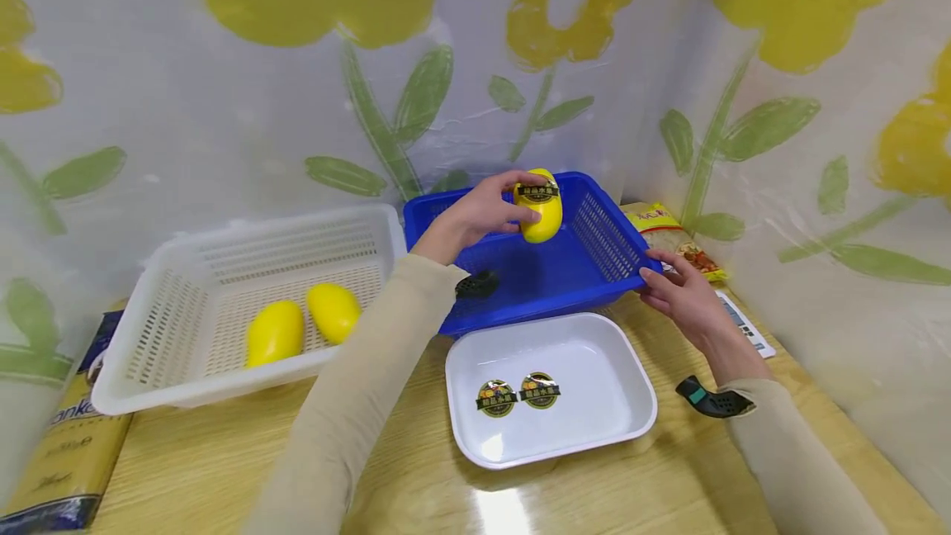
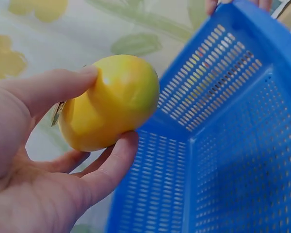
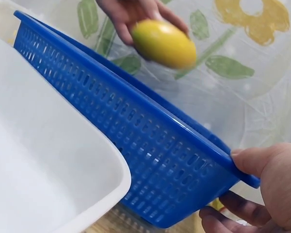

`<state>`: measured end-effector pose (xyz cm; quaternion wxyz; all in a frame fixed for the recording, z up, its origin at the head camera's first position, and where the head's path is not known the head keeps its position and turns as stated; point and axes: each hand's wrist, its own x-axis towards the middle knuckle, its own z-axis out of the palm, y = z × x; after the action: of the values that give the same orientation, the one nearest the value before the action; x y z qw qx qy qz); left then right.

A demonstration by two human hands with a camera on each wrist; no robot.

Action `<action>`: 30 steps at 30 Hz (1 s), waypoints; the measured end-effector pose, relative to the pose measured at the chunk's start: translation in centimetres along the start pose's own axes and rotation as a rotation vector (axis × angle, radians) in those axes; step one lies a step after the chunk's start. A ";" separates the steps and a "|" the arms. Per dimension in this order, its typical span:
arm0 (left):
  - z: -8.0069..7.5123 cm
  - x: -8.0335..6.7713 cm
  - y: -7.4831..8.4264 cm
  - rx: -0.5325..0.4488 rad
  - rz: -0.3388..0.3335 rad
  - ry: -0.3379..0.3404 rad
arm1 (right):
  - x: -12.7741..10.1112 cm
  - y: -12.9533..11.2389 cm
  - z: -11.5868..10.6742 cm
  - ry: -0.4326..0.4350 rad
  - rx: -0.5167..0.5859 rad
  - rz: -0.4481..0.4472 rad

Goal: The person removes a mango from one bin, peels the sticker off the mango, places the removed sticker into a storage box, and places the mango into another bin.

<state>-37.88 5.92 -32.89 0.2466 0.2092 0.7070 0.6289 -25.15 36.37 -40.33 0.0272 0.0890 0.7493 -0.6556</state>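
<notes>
My left hand (image 1: 483,209) holds a yellow mango (image 1: 544,220) up over the blue basket (image 1: 531,310), thumb on one side and fingers on the other. A dark round sticker with gold lettering is on the mango; its edge stands away from the skin in the left wrist view, where the mango (image 2: 116,102) shows a greenish end. My right hand (image 1: 687,295) grips the basket's right front corner, thumb on the rim (image 3: 203,138) and fingers underneath. Nearer me, a white tray (image 1: 594,403) carries two similar stickers (image 1: 539,390).
To the left, a white slotted basket (image 1: 149,329) holds two mangoes (image 1: 276,333). A long food packet (image 1: 70,444) lies beyond it. Behind my right hand are a yellow food bag (image 1: 672,238) and a flat white item (image 1: 745,324). A flower-printed sheet (image 1: 260,122) bounds the table.
</notes>
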 end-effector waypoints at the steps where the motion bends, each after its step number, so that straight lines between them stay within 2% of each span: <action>1: -0.1 -0.5 0.2 -0.003 0.010 -0.004 | 0.1 0.0 -0.1 -0.001 0.002 -0.001; 7: -0.8 -4.4 0.4 0.003 0.067 -0.036 | 0.6 0.3 -0.8 -0.003 -0.004 0.005; 15: -1.5 -10.9 -1.2 0.101 0.081 -0.021 | 1.5 0.4 -1.8 -0.003 -0.055 -0.001; 24: -1.7 -16.3 -2.3 0.198 0.070 0.017 | 0.6 0.5 -3.4 -0.009 0.049 -0.011; 30: -0.8 -19.9 -3.1 0.200 0.132 0.042 | 0.2 0.7 -4.4 -0.012 0.118 -0.038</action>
<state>-22.58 -7.14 -34.17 0.1679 0.2656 0.7561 0.5741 -24.86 40.79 -40.41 0.0138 0.0722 0.7106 -0.6997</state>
